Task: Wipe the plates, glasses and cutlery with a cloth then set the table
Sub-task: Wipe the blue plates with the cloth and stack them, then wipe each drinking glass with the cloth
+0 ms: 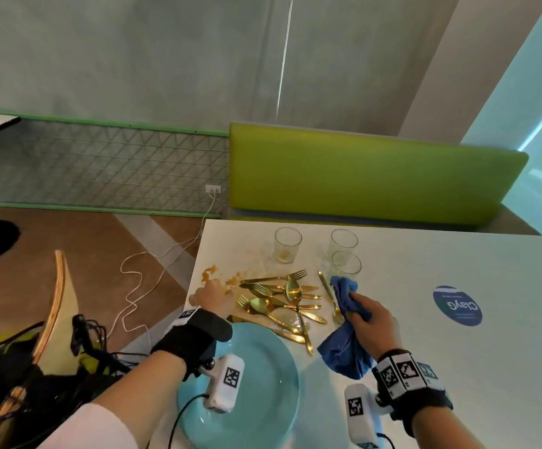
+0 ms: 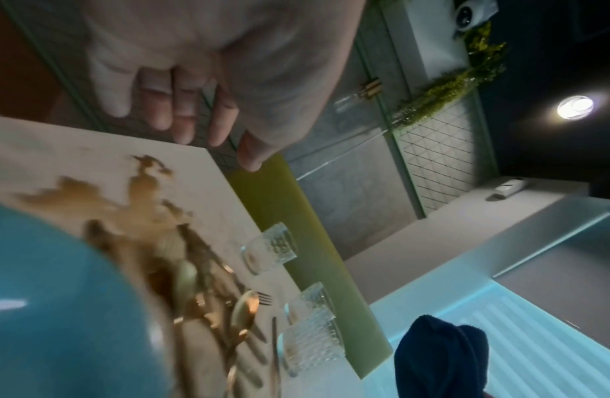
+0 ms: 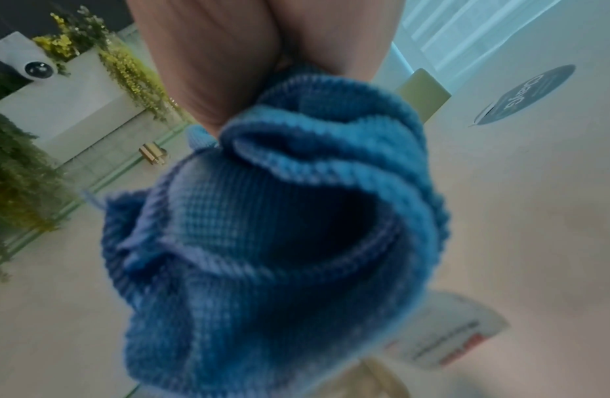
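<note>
The left hand [image 1: 213,294] reaches open-fingered over the brown spill [image 1: 213,275] toward the cutlery [image 1: 282,298] heaped on the surface [image 1: 457,367] beyond the plate [image 1: 263,377]. Lift one piece clear first. The right hand [image 1: 371,322] has its grip bunched round the cloth [image 1: 344,348]; spread it before wiping.

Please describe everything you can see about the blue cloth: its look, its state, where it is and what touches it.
The blue cloth is a soft fabric with a fine waffle-like weave, bunched and crumpled rather than folded. A white printed label hangs from one edge. The right hand grips it around the middle, so one end sticks up toward the glasses and the rest hangs down to the white table, beside the gold cutlery.
</note>
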